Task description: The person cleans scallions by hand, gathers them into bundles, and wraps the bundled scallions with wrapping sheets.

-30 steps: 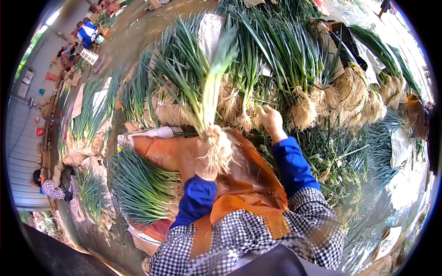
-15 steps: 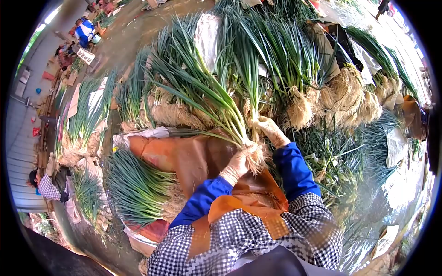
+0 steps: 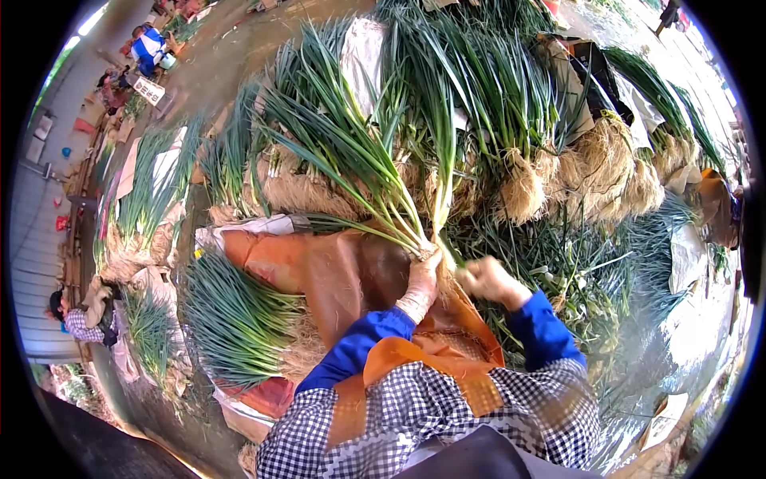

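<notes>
My left hand (image 3: 423,281) is closed around the root end of a bunch of scallions (image 3: 411,222), over my lap. Their white stems fan upward into long green leaves that overlap the pile behind. Just right of the bunch, my right hand (image 3: 491,282) is curled closed and a little blurred. A pale strip runs from the stems towards its fingertips, but I cannot make out what the fingers pinch. Below my hands, a brown-orange apron (image 3: 331,275) covers my lap, with loose root fibres on it.
A heap of scallions (image 3: 231,319) lies at my left. Ahead are rows of scallions with bushy roots (image 3: 519,188). Loose green leaves (image 3: 550,275) litter the ground at right. Another person (image 3: 80,319) sits at far left, and a person in blue and white (image 3: 148,49) is farther back.
My right hand has left the stems and moved down and right, its fingers curled. My left hand has shifted slightly up and right, still gripping the scallions' root end.
</notes>
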Motion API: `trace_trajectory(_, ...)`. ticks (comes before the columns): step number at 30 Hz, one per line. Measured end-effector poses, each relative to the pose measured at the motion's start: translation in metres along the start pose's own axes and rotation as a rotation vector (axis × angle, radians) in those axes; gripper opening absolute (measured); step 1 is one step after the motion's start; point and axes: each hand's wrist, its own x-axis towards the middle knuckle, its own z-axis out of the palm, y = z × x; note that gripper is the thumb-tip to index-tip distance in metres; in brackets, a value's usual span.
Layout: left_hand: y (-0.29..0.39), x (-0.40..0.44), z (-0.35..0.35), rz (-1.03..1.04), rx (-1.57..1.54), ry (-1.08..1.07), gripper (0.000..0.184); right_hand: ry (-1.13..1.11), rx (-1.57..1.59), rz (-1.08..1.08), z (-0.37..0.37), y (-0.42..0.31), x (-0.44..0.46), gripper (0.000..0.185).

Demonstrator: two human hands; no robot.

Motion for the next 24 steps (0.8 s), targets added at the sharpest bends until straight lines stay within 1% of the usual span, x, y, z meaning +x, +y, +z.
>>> trace_trajectory(1, 0.001, 0.005, 0.006, 0.057, -0.078, -0.019, 0.012, -0.127, -0.001, 0.065, -0.008, -0.002, -0.019, 0.030)
trace_trajectory(2, 0.015, -0.006, 0.024, 0.083, -0.041, 0.016, 0.011, -0.254, -0.010, 0.129, -0.016, -0.005, -0.037, 0.030)
trace_trajectory(3, 0.015, -0.005, 0.016, -0.005, -0.049, -0.039, 0.011, -0.252, -0.202, 0.230, -0.025, 0.022, -0.038, 0.031)
trace_trajectory(4, 0.015, -0.002, 0.010, -0.090, -0.059, -0.102, 0.012, -0.225, -0.649, 0.333, -0.034, 0.062, -0.025, 0.032)
trace_trajectory(5, 0.017, -0.006, 0.012, -0.099, -0.092, -0.146, 0.012, -0.146, -0.924, 0.381, -0.039, 0.083, -0.015, 0.033)
trace_trajectory(6, 0.020, -0.008, 0.014, -0.103, -0.122, -0.192, 0.012, 0.051, -0.940, 0.313, -0.040, 0.084, 0.000, 0.035)
trace_trajectory(7, 0.020, -0.007, 0.010, -0.111, -0.196, -0.255, 0.018, 0.246, -0.423, 0.180, -0.042, 0.070, 0.020, 0.038)
trace_trajectory(8, 0.019, -0.011, 0.009, -0.111, -0.195, -0.246, 0.018, 0.411, 0.104, 0.045, -0.039, 0.052, 0.039, 0.041)
trace_trajectory(9, 0.021, -0.014, 0.009, -0.152, -0.233, -0.225, 0.023, 0.267, 0.543, -0.025, -0.040, 0.025, 0.056, 0.045)
trace_trajectory(10, 0.027, -0.013, 0.012, -0.184, -0.271, -0.215, 0.027, 0.140, 0.790, -0.108, -0.037, 0.013, 0.074, 0.048)
trace_trajectory(11, 0.030, -0.017, 0.015, -0.197, -0.265, -0.177, 0.023, 0.176, 0.885, -0.016, -0.032, -0.005, 0.090, 0.049)
trace_trajectory(12, 0.031, -0.015, 0.010, -0.208, -0.234, -0.192, 0.024, 0.413, 0.680, -0.266, -0.017, 0.002, 0.117, 0.046)
trace_trajectory(13, 0.030, -0.009, -0.003, -0.248, -0.269, -0.295, 0.027, 0.696, 0.428, -0.455, -0.002, 0.010, 0.144, 0.044)
trace_trajectory(14, 0.028, -0.005, -0.015, -0.291, -0.305, -0.392, 0.031, 0.633, 0.704, -0.532, 0.014, 0.010, 0.157, 0.041)
trace_trajectory(15, 0.027, -0.004, -0.018, -0.261, -0.281, -0.342, 0.030, 0.567, 0.981, -0.605, 0.027, 0.003, 0.166, 0.038)
trace_trajectory(16, 0.026, -0.003, -0.020, -0.257, -0.278, -0.340, 0.030, 0.306, 1.792, -0.169, 0.019, -0.009, 0.163, 0.032)
trace_trajectory(17, 0.024, -0.001, -0.021, -0.229, -0.282, -0.305, 0.030, 0.062, 1.833, -0.392, 0.024, 0.006, 0.173, 0.032)
trace_trajectory(18, 0.023, -0.001, -0.021, -0.206, -0.284, -0.269, 0.030, -0.183, 1.848, -0.612, 0.026, 0.007, 0.172, 0.031)
trace_trajectory(19, 0.023, -0.001, -0.021, -0.188, -0.304, -0.289, 0.028, -0.176, 1.852, -0.609, 0.030, 0.008, 0.171, 0.031)
trace_trajectory(21, 0.022, 0.000, -0.021, -0.221, -0.337, -0.304, 0.027, 0.253, 1.955, -0.245, 0.034, 0.003, 0.166, 0.027)
trace_trajectory(22, 0.024, -0.001, -0.019, -0.245, -0.372, -0.318, 0.026, 0.320, 1.446, -0.278, 0.040, 0.022, 0.157, 0.024)
trace_trajectory(23, 0.025, -0.002, -0.016, -0.237, -0.404, -0.340, 0.025, 0.305, 1.057, -0.438, 0.052, 0.049, 0.158, 0.024)
trace_trajectory(24, 0.025, -0.002, -0.017, -0.236, -0.406, -0.341, 0.025, 0.224, 0.817, -0.468, 0.051, 0.051, 0.137, 0.025)
